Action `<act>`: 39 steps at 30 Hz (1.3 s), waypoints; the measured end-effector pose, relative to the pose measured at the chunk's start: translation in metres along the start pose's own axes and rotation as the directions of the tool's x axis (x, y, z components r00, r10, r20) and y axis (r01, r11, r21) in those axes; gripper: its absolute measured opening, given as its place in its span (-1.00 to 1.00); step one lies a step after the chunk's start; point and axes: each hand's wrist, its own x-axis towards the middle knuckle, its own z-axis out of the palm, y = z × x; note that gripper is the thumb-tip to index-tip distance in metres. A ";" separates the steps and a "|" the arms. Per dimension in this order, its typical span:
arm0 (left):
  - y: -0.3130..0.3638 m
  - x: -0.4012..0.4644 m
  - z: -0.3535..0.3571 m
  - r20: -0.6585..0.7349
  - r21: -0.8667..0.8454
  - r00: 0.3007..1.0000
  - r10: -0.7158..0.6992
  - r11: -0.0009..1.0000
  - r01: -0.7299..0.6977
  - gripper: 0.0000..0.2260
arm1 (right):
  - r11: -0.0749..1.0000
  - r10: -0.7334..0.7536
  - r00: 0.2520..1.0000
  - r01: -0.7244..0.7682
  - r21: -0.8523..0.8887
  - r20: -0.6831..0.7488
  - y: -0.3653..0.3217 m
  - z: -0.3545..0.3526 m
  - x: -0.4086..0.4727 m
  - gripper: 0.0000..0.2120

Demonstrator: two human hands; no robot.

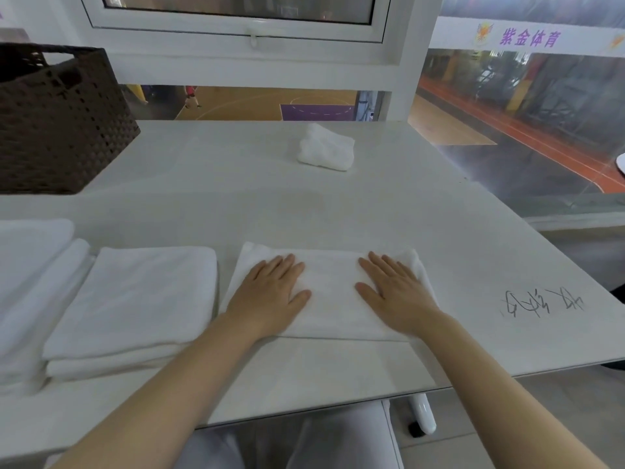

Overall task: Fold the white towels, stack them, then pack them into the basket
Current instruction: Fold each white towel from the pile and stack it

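A folded white towel (333, 292) lies flat on the white table (209, 184) right in front of me. My left hand (270, 292) presses flat on its left half and my right hand (394, 289) presses flat on its right half, fingers straight. To the left sits a stack of folded white towels (135, 306). More white towels (30, 282) lie at the far left edge. A crumpled white towel (326, 147) rests near the table's far edge. The dark woven basket (57, 120) stands at the back left.
Handwritten black scribbles (541, 302) mark the table at the right. The table's right edge drops off beside a glass wall overlooking a sports court. A window frame (236, 35) rises behind the table. A white table leg (422, 414) shows below.
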 end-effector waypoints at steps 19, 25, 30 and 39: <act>0.071 -0.012 0.002 -0.025 -0.006 0.999 0.027 1.000 -0.027 -0.46 | 0.753 0.463 0.854 -0.236 0.614 -0.239 0.065 -0.014 -0.015 -0.66; 0.156 -0.007 0.024 -0.036 0.044 0.911 0.411 0.911 -0.409 -0.46 | 0.783 0.429 0.903 -0.373 0.499 0.002 0.075 -0.039 0.007 -0.58; 0.193 -0.004 0.036 -0.114 0.322 0.788 0.605 0.773 -0.546 -0.76 | 0.741 0.445 0.879 -0.468 0.482 0.169 0.075 -0.058 0.026 -0.54; 0.209 0.007 0.026 -0.069 0.292 0.881 0.469 0.853 -0.432 -0.74 | 0.768 0.328 0.902 -0.428 0.476 0.282 0.076 -0.064 0.040 -0.65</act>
